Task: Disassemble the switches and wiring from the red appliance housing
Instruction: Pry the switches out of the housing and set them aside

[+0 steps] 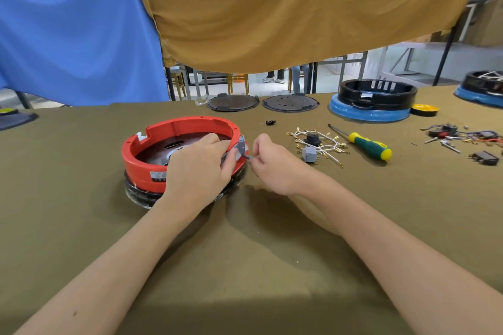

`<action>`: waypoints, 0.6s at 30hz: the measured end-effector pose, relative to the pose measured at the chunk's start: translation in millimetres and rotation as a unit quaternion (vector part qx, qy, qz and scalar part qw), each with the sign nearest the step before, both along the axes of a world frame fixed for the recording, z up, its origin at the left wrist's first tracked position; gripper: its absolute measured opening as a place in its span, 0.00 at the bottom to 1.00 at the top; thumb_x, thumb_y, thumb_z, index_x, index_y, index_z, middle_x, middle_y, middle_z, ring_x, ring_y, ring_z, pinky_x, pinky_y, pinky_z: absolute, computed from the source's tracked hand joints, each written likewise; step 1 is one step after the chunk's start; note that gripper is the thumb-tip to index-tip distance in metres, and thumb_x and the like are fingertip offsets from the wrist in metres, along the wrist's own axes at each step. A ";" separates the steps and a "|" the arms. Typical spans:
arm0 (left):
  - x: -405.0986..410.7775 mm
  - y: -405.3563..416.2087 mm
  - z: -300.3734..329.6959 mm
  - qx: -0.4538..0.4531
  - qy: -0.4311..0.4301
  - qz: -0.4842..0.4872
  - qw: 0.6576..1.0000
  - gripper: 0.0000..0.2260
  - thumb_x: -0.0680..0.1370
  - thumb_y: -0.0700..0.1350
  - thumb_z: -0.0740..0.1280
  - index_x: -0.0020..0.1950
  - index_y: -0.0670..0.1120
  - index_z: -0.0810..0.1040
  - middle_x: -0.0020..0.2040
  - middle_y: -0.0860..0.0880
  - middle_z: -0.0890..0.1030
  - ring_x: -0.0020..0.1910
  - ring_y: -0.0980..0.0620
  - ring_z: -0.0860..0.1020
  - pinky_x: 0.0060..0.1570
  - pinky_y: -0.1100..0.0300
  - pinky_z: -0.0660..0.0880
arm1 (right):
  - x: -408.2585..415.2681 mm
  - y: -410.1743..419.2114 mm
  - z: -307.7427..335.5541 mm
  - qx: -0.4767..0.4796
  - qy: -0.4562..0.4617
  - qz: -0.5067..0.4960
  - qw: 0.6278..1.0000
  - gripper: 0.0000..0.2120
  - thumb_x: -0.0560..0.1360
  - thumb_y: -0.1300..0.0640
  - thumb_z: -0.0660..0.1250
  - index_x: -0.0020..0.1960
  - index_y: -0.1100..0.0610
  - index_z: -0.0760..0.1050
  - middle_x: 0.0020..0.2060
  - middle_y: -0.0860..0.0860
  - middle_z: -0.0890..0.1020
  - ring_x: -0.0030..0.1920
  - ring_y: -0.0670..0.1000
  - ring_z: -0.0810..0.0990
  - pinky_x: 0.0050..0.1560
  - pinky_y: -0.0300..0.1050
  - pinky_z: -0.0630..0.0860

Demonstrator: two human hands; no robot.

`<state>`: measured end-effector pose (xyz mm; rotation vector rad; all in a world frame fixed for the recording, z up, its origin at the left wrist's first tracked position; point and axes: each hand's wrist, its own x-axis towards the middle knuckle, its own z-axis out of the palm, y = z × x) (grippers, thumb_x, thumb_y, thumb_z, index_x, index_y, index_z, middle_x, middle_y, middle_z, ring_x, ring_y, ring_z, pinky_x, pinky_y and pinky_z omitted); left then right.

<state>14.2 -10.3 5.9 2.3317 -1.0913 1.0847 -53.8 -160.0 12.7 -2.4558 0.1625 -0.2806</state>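
Two round plates lie beyond the red housing.

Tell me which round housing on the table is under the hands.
The red housing, nearest the camera; the left hand rests on it. Both black-and-blue housings sit far right, untouched.

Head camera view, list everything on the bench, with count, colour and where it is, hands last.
red housing: one, red on a black base, left of centre
grey switch: one, grey, at the housing's right rim
white wires: one bundle with two switches, right of the hands
screwdriver: one, green and yellow, beside the wires
round plates: two, dark, far edge
black and blue housings: two, far right
loose switches: one pile, right edge
left hand: on the housing, holding the switch
right hand: pinching the switch's grey lead
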 end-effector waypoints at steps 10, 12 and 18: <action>0.5 0.0 -0.2 0.007 0.008 0.003 1.000 0.11 0.80 0.49 0.66 0.47 0.45 0.84 0.38 0.50 0.79 0.31 0.49 0.77 0.27 0.57 0.71 | 4.3 34.8 -13.2 -0.047 -0.031 -0.057 0.997 0.04 0.81 0.62 0.55 0.51 0.57 0.59 0.39 0.54 0.75 0.39 0.59 0.75 0.32 0.49 0.64; 0.3 0.1 -0.2 0.009 0.009 0.004 1.000 0.11 0.80 0.49 0.65 0.46 0.44 0.84 0.38 0.49 0.79 0.32 0.48 0.78 0.28 0.54 0.74 | 4.3 20.6 -7.3 -0.029 -0.014 -0.032 0.999 0.02 0.82 0.60 0.55 0.52 0.57 0.61 0.39 0.55 0.77 0.37 0.55 0.75 0.32 0.47 0.67; 0.7 0.2 -0.4 0.010 0.010 0.010 1.000 0.13 0.81 0.50 0.64 0.45 0.44 0.84 0.38 0.50 0.78 0.32 0.48 0.77 0.28 0.54 0.74 | 5.8 -9.9 1.1 -0.047 0.021 0.022 0.998 0.07 0.84 0.57 0.53 0.47 0.51 0.61 0.36 0.51 0.74 0.33 0.48 0.69 0.32 0.42 0.64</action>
